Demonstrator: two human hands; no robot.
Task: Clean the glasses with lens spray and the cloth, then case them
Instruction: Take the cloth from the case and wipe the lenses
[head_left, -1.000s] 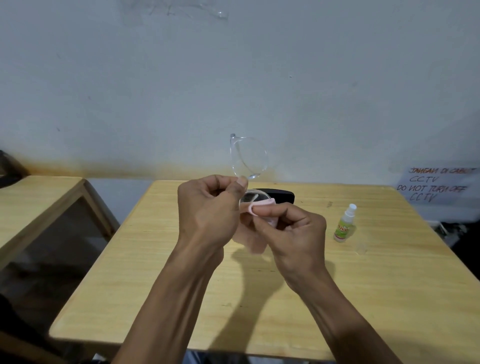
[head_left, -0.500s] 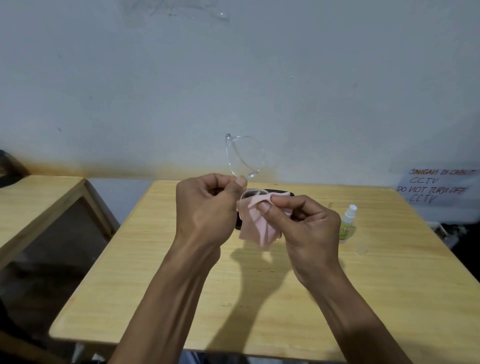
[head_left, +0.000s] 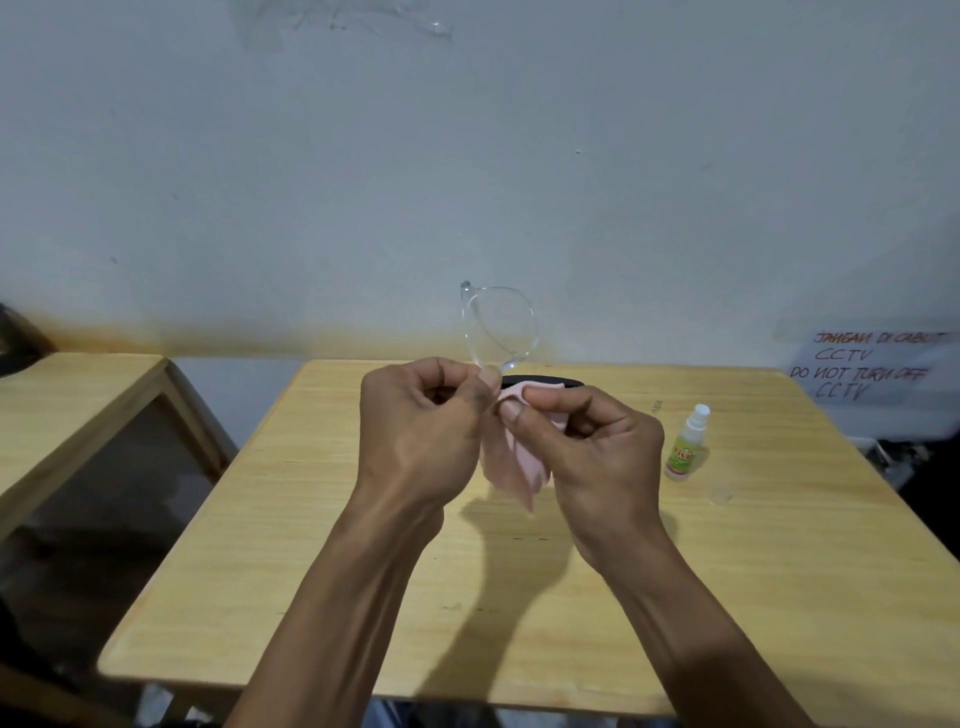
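Change since the earlier frames: the right hand (head_left: 587, 447), with the cloth (head_left: 511, 467), had drawn in closer against the left hand (head_left: 421, 431), and the cloth hung folded and narrower between the two; the glasses (head_left: 498, 327) kept roughly the same raised position. Item, glasses: clear-framed, held above the tabletop (head_left: 322, 519) in front of the wall, one lens standing up free above the hands, the other lens hidden behind fingers and cloth. Item, left hand: fingers curled, pinching the frame at the base of the raised lens. Item, right hand: thumb and fingers curled, pinching the pink cloth over the lower lens, apparently mid-wipe. Item, case (head_left: 540, 383): dark, lying on the tabletop behind the hands, mostly hidden; whether it lay open could not be told. Item, spray bottle (head_left: 685, 447): upright on the tabletop, to the right, apart from the hands. Item, small clear cap (head_left: 721, 492): just beside the bottle. Risks, as judged: the frame was held by a narrow pinch, so hard rubbing could twist or flex it, or slip it from the fingers onto the tabletop; bare fingertips beside the lens could smear it afresh.
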